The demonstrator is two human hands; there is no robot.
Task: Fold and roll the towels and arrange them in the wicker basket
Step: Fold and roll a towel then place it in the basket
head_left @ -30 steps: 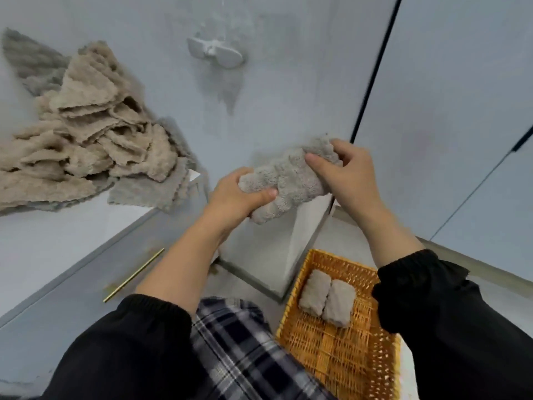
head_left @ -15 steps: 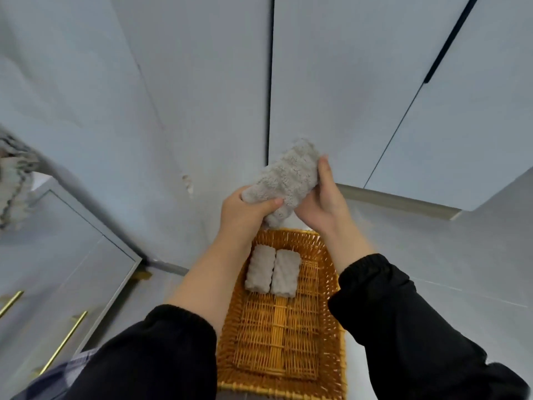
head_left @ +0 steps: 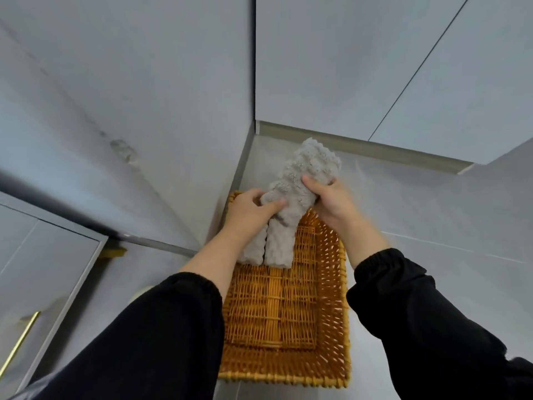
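Note:
A grey rolled towel (head_left: 302,177) is held slanted above the far end of the wicker basket (head_left: 288,327), which sits on the floor. My left hand (head_left: 251,209) grips the roll's lower end and my right hand (head_left: 328,197) grips its middle from the right. Two rolled towels (head_left: 277,243) lie side by side at the basket's far left; my left forearm partly hides the left one.
The basket stands in a corner between a grey wall (head_left: 129,111) on the left and cabinet doors (head_left: 375,67) behind. A drawer front with a brass handle (head_left: 20,342) is at the lower left. Grey tiled floor (head_left: 432,212) stretches to the right.
My view swung from the counter with the towel pile down to the basket. Both hands carried the rolled towel down until it hangs just over the basket's far end.

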